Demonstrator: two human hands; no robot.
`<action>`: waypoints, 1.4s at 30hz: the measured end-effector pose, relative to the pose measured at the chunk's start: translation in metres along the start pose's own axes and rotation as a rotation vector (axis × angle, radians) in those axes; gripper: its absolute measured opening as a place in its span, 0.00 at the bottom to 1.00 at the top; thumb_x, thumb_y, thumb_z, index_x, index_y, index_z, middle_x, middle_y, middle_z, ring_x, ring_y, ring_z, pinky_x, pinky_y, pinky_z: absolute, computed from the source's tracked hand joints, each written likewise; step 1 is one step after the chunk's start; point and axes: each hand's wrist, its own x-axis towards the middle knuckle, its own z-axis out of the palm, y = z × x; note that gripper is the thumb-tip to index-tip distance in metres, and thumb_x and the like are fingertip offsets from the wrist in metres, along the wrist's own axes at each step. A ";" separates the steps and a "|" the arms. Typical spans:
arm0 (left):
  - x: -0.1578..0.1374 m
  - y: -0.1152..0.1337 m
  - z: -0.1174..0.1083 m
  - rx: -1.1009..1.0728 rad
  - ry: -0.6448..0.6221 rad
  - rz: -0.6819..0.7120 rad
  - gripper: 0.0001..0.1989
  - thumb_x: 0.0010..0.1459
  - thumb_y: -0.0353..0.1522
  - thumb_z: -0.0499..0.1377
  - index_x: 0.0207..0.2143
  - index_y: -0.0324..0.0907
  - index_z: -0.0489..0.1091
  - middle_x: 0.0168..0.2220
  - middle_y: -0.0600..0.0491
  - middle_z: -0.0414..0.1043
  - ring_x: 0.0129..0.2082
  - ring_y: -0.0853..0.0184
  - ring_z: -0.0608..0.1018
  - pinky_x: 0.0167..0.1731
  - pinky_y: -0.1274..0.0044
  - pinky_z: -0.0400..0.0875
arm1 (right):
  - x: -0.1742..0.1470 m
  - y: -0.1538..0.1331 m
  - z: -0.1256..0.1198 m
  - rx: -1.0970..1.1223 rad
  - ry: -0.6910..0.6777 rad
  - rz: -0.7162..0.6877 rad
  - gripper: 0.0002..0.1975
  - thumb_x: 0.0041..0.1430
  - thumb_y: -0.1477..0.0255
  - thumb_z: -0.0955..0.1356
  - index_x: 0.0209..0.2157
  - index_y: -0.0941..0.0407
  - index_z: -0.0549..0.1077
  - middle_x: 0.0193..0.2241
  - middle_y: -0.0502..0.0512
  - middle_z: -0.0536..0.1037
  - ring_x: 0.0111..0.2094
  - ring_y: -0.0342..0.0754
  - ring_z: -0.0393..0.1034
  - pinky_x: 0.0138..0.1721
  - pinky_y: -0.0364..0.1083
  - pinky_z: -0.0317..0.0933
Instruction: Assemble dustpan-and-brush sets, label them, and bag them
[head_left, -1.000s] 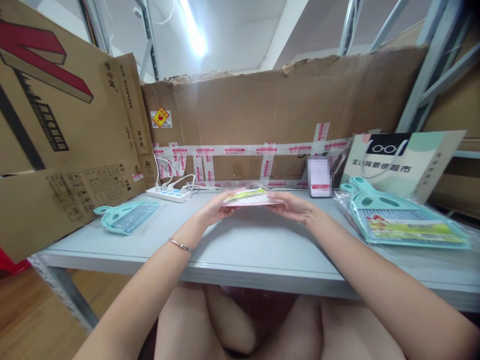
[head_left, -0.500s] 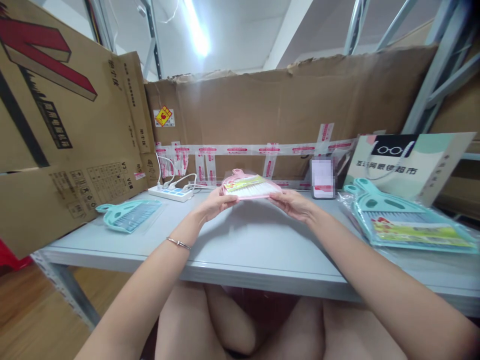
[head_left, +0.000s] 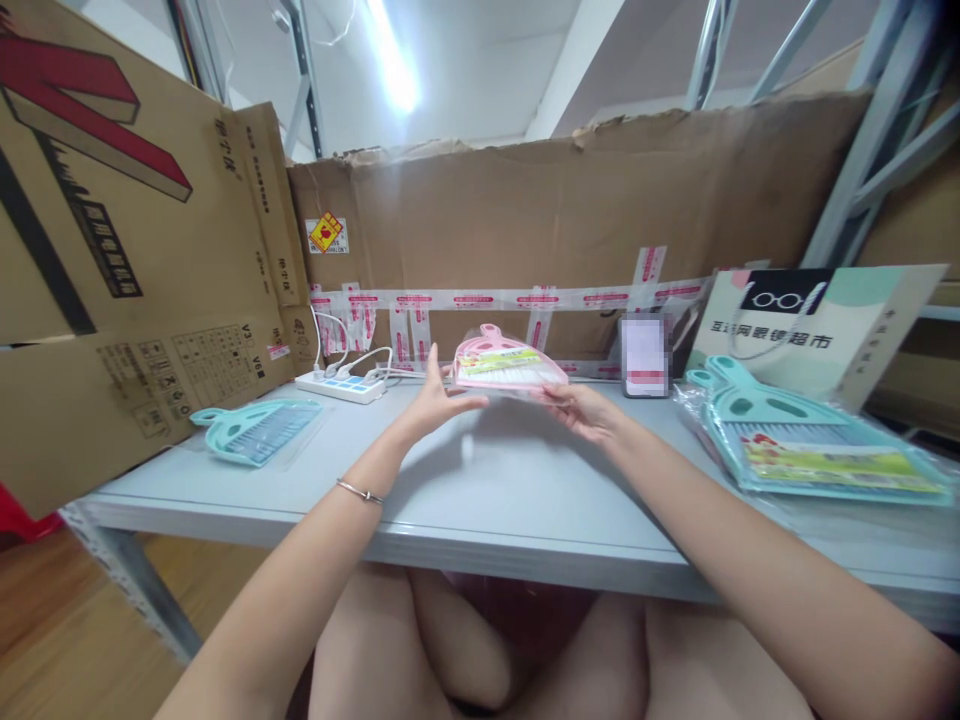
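Observation:
A pink dustpan and brush set [head_left: 504, 366] with a yellow-green label, in clear wrap, is held up over the middle of the table. My right hand [head_left: 585, 408] grips its lower right corner between thumb and fingers. Just left of the set, my left hand [head_left: 439, 400] is open, thumb and fingers spread, seemingly apart from it. At the left lies a light-blue dustpan and brush set [head_left: 259, 430]. On the right, another light-blue set [head_left: 814, 435] with a label rests in clear plastic.
A white power strip [head_left: 341, 385] with plugged cables lies at the back left. A phone [head_left: 646, 355] stands upright at the back, beside a printed paper bag [head_left: 817, 325]. Cardboard [head_left: 480, 220] walls the rear of the grey table [head_left: 525, 490], and a large carton [head_left: 150, 250] borders the left.
My left hand has let go of the pink set and spread its fingers. The set has tipped more upright and shifted slightly, still in my right hand.

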 end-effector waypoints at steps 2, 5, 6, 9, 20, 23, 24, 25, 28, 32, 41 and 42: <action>0.002 -0.005 -0.003 0.107 -0.070 0.118 0.58 0.33 0.32 0.71 0.63 0.53 0.41 0.63 0.42 0.45 0.53 0.57 0.67 0.44 0.69 0.70 | -0.004 -0.004 0.002 0.001 0.046 0.096 0.07 0.53 0.85 0.64 0.28 0.62 0.73 0.23 0.56 0.78 0.23 0.40 0.73 0.25 0.34 0.69; 0.007 -0.011 -0.007 0.271 -0.032 0.292 0.34 0.38 0.32 0.69 0.51 0.47 0.66 0.55 0.44 0.61 0.54 0.57 0.65 0.48 0.67 0.66 | -0.010 -0.007 0.006 -0.027 0.035 0.126 0.07 0.53 0.85 0.65 0.27 0.63 0.73 0.23 0.57 0.78 0.24 0.40 0.73 0.27 0.34 0.69; 0.009 -0.013 -0.008 0.301 0.010 0.340 0.25 0.40 0.32 0.68 0.44 0.44 0.71 0.50 0.45 0.66 0.52 0.58 0.66 0.49 0.67 0.64 | -0.011 -0.007 0.007 -0.037 0.012 0.106 0.07 0.53 0.85 0.65 0.27 0.63 0.73 0.24 0.57 0.78 0.24 0.40 0.73 0.28 0.34 0.69; 0.013 -0.014 -0.009 0.307 0.113 0.413 0.11 0.42 0.31 0.66 0.33 0.41 0.76 0.42 0.47 0.70 0.46 0.62 0.71 0.50 0.68 0.63 | -0.012 -0.006 0.007 -0.056 -0.067 0.019 0.05 0.52 0.83 0.66 0.30 0.62 0.73 0.29 0.58 0.78 0.28 0.42 0.74 0.33 0.37 0.71; 0.013 -0.016 -0.006 0.229 0.313 0.301 0.09 0.47 0.35 0.61 0.23 0.39 0.68 0.23 0.55 0.67 0.24 0.72 0.70 0.29 0.77 0.67 | -0.016 -0.001 0.016 -0.238 -0.173 -0.359 0.37 0.39 0.68 0.74 0.52 0.46 0.60 0.56 0.54 0.63 0.53 0.54 0.63 0.49 0.54 0.64; 0.013 -0.018 -0.004 0.175 0.265 0.252 0.12 0.46 0.33 0.62 0.30 0.40 0.61 0.29 0.56 0.64 0.25 0.74 0.69 0.27 0.78 0.68 | -0.008 0.006 0.011 -0.287 -0.087 -0.447 0.37 0.36 0.68 0.75 0.50 0.48 0.60 0.51 0.54 0.68 0.51 0.53 0.64 0.47 0.52 0.64; 0.013 -0.018 -0.004 0.144 0.246 0.232 0.16 0.44 0.32 0.63 0.33 0.40 0.59 0.32 0.55 0.63 0.27 0.74 0.70 0.28 0.79 0.69 | -0.005 0.007 0.008 -0.260 -0.067 -0.437 0.37 0.36 0.68 0.74 0.50 0.48 0.60 0.48 0.53 0.70 0.48 0.52 0.67 0.45 0.51 0.65; 0.012 -0.018 -0.003 0.111 0.224 0.200 0.20 0.43 0.30 0.63 0.36 0.41 0.56 0.35 0.55 0.62 0.29 0.73 0.71 0.28 0.79 0.69 | -0.002 0.009 0.006 -0.229 -0.060 -0.412 0.36 0.37 0.69 0.74 0.50 0.47 0.59 0.45 0.51 0.72 0.44 0.50 0.69 0.43 0.50 0.66; 0.010 -0.017 -0.001 0.059 0.129 0.056 0.29 0.43 0.27 0.62 0.44 0.43 0.49 0.39 0.53 0.60 0.30 0.73 0.72 0.29 0.79 0.70 | 0.001 0.010 0.001 -0.179 -0.075 -0.343 0.38 0.35 0.74 0.73 0.50 0.46 0.58 0.39 0.47 0.73 0.36 0.45 0.71 0.36 0.44 0.67; 0.007 -0.017 -0.001 0.039 0.054 -0.037 0.36 0.44 0.25 0.61 0.50 0.45 0.43 0.41 0.52 0.60 0.28 0.76 0.72 0.28 0.81 0.69 | -0.003 0.008 0.002 -0.167 -0.103 -0.305 0.39 0.34 0.77 0.72 0.50 0.46 0.57 0.35 0.45 0.74 0.33 0.43 0.70 0.33 0.42 0.66; 0.005 -0.017 -0.004 0.037 0.010 -0.097 0.46 0.42 0.29 0.65 0.56 0.44 0.39 0.44 0.46 0.65 0.30 0.72 0.75 0.30 0.78 0.70 | -0.001 0.007 -0.002 -0.142 -0.124 -0.305 0.36 0.34 0.79 0.71 0.47 0.47 0.60 0.36 0.45 0.74 0.34 0.43 0.71 0.35 0.43 0.66; 0.005 -0.016 -0.005 0.023 -0.004 -0.127 0.45 0.42 0.31 0.66 0.56 0.44 0.41 0.44 0.45 0.66 0.32 0.70 0.75 0.30 0.78 0.70 | -0.002 0.007 -0.002 -0.126 -0.130 -0.288 0.35 0.34 0.80 0.71 0.46 0.47 0.60 0.35 0.45 0.74 0.33 0.43 0.71 0.34 0.43 0.66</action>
